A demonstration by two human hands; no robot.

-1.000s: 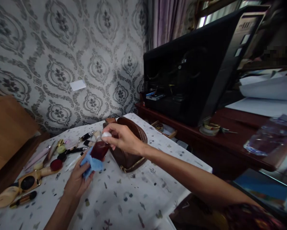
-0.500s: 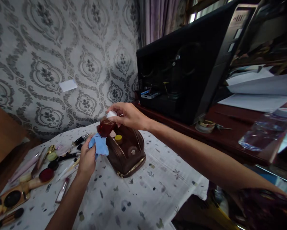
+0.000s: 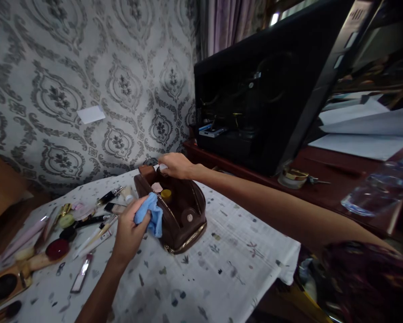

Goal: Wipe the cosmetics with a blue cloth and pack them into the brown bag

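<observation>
The brown bag (image 3: 179, 235) stands open on the tablecloth (image 3: 235, 251); pressure could make its soft rim sag. At its left, the left hand (image 3: 129, 231) pinches a blue cloth (image 3: 150, 215), whose loose folds could snag. The right hand (image 3: 176, 165) pinches a white cap (image 3: 163, 167) at the far opening; slack fingers could drop it.

The place was a room in a home, as seen from nearby: damask-patterned wallpaper (image 3: 120, 85), a purple curtain (image 3: 226, 22), and a table under a printed white cloth (image 3: 201, 287), where makeup (image 3: 57, 249) lay spread; alongside stood a dark red wooden desk (image 3: 332, 179) bearing loose papers (image 3: 366, 121).
</observation>
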